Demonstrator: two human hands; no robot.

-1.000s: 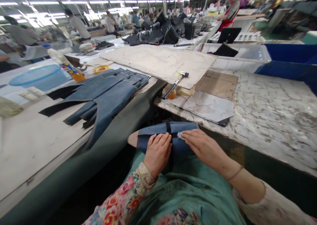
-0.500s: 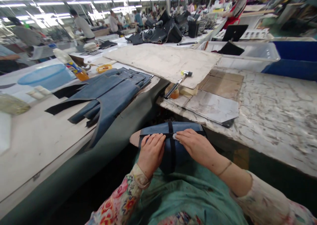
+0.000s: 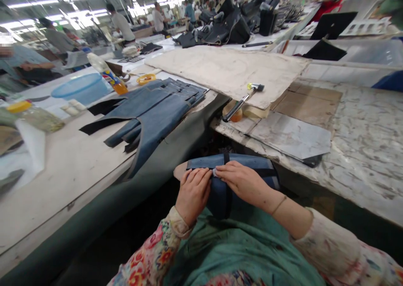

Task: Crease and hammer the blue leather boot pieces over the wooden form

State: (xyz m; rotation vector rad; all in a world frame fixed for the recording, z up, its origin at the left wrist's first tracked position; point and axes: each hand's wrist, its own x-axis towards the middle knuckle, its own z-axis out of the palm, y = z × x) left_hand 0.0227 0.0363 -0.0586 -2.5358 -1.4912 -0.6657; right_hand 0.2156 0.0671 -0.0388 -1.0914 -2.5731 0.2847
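A dark blue leather piece [image 3: 252, 163] with a black strap [image 3: 226, 158] across it lies on my lap, over a green apron [image 3: 233, 244]. My left hand [image 3: 193, 193] presses down on the piece's left part, fingers bent and close together. My right hand [image 3: 241, 181] rests on the piece to the right of the strap. Its fingertips pinch a small white scrap [image 3: 215, 172] against the leather, right beside my left fingertips.
A stack of blue leather cutouts [image 3: 151, 109] lies on the left table. A hammer [image 3: 242, 102] rests on a beige board [image 3: 229, 69], with grey plates [image 3: 289, 135] on the marble-patterned bench. A blue basin [image 3: 78, 88], a bottle [image 3: 108, 74] and other workers stand further back.
My right hand has slid left across the leather piece, bringing the white scrap up to my left fingertips. My left hand stays pressed on the piece. The view has shifted slightly.
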